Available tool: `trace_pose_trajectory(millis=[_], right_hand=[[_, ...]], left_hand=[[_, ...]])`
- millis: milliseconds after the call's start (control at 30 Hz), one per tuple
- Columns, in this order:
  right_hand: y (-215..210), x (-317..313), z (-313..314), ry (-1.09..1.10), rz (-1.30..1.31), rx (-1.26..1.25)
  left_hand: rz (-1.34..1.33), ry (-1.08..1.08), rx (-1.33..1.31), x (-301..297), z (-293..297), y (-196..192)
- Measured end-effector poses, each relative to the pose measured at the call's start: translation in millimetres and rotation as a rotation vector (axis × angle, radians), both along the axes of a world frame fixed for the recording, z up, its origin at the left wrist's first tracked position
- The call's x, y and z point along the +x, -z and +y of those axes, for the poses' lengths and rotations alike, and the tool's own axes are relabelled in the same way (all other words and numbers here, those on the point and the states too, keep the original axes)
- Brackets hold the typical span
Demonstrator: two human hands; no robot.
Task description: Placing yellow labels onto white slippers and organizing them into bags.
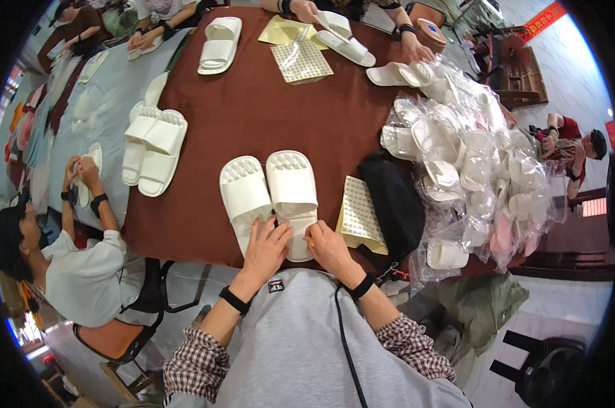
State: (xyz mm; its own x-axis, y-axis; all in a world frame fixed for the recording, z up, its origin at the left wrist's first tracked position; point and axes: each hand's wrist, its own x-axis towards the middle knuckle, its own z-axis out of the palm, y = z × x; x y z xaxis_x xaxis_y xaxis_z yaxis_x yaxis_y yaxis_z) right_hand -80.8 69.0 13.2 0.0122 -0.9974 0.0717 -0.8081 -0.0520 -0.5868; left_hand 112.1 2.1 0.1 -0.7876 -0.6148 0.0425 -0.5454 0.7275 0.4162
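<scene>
In front of me a pair of white slippers lies side by side on the brown-covered table, toes pointing away: the left slipper (245,194) and the right slipper (292,182). My left hand (267,246) rests over their heel halves, fingers stretched and apart, fingertips near the gap between the slippers. At the right slipper's outer edge, my right hand (328,248) has its fingers curled and pinched together. Whatever is between those fingertips, if anything, is too small to make out. Just right of this hand lies a yellow-edged sheet of small printed labels (362,214).
A black cloth bundle (392,204) and a heap of plastic-wrapped slippers (457,149) cover the table's right side. More white slippers (161,149) lie at the left edge, with another pair (219,51) farther back. Co-workers sit left and across, handling slippers.
</scene>
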Motion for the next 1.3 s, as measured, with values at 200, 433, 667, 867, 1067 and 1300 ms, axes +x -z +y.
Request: trace_pose_trajectory(millis=[200, 433, 667, 867, 1067, 1300], right_hand=[[-1, -29, 32, 0.080, -0.028, 0.182], [6, -83, 39, 0.467, -0.008, -0.002], [13, -89, 15, 0.340, -0.012, 0.122], [28, -75, 4, 0.422, 0.133, 0.075], [30, -66, 4, 0.472, 0.231, 0.065], [19, -92, 10, 0.409, -0.070, -0.251]], left_hand=[[0.050, -0.026, -0.003, 3, -2, 2], [0.077, -0.005, -0.021, 2, -2, 5], [0.082, -0.016, -0.011, 4, -3, 6], [0.105, -0.025, -0.004, 4, -1, 10], [0.114, -0.029, -0.020, 3, 0, 11], [0.110, -0.017, -0.031, 2, -1, 10]])
